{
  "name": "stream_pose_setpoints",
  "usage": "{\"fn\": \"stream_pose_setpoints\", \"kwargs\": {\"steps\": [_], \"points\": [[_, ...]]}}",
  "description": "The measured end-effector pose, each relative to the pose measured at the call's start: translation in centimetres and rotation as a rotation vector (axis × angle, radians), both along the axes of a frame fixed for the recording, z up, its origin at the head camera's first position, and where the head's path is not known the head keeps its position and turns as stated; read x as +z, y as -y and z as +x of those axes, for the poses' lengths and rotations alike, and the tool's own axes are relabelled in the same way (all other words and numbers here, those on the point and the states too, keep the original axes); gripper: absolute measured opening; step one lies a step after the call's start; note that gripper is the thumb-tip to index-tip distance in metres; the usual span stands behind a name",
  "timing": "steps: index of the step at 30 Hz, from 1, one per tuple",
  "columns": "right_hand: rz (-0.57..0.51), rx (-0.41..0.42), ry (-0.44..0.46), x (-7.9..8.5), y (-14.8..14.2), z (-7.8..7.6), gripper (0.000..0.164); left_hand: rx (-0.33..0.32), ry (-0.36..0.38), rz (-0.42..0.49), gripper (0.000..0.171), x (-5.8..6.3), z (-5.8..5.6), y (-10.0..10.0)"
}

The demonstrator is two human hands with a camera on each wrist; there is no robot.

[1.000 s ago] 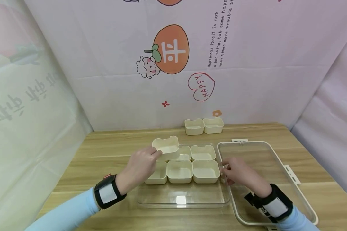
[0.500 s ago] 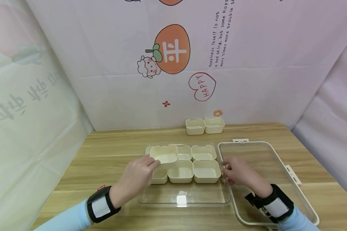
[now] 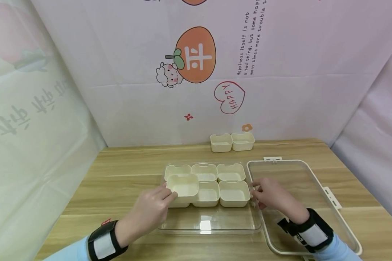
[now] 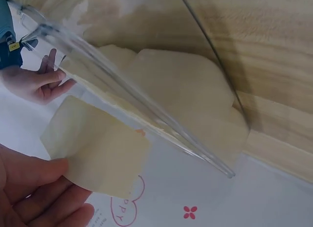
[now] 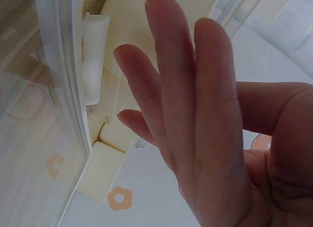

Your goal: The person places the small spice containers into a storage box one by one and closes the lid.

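Observation:
My left hand (image 3: 150, 208) pinches a small cream storage box (image 3: 183, 185) at its near left corner, thumb on the outside. The box is tilted slightly and overlaps another cream box (image 3: 179, 205) below it in the head view. Both rows of cream boxes stand inside a clear plastic container (image 3: 183, 224). My right hand (image 3: 274, 197) is at the container's right wall, holding nothing, its fingers loosely bent in the head view. In the right wrist view, the fingers (image 5: 176, 65) stretch out near the container wall. The left wrist view shows the held box (image 4: 98, 144) from below.
Under my right forearm lies a clear lid (image 3: 294, 177) with a white rim and white clips. Two more cream boxes (image 3: 221, 144) stand at the back of the wooden table (image 3: 130, 170), against a printed cloth (image 3: 134, 112).
My left hand has brought the held box down and toward me, from over the back row to over the front left box. My right hand has stayed at the container's right wall.

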State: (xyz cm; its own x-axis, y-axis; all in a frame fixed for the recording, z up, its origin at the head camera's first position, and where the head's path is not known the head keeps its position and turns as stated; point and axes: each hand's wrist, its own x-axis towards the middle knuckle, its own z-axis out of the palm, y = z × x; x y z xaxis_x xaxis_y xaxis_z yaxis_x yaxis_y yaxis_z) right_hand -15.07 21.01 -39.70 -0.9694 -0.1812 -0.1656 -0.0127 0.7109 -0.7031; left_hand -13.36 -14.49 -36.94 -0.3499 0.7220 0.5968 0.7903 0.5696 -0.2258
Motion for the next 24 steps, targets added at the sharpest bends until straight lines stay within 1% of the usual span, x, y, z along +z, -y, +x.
{"fn": "stream_pose_setpoints", "kwargs": {"steps": [4,7,13,18,24], "points": [[0.003,0.001,0.001,0.0,0.0,0.0,0.037,-0.046,-0.017,-0.012,0.037,-0.3,0.4,0.4],[-0.005,-0.005,0.005,-0.1,0.0,-0.1,0.037,-0.050,-0.020,-0.015,0.039,-0.5,0.7,0.7],[-0.002,-0.006,0.007,0.0,0.1,-0.1,0.038,-0.059,0.020,-0.002,0.038,-1.0,1.4,0.9],[0.000,-0.004,0.009,-0.1,0.1,-0.2,0.037,-0.115,0.001,0.016,0.035,-1.1,1.7,1.1],[-0.002,-0.013,0.012,-0.1,0.1,-0.1,0.037,-0.165,-0.016,0.012,0.032,-1.2,2.1,1.2]]}}
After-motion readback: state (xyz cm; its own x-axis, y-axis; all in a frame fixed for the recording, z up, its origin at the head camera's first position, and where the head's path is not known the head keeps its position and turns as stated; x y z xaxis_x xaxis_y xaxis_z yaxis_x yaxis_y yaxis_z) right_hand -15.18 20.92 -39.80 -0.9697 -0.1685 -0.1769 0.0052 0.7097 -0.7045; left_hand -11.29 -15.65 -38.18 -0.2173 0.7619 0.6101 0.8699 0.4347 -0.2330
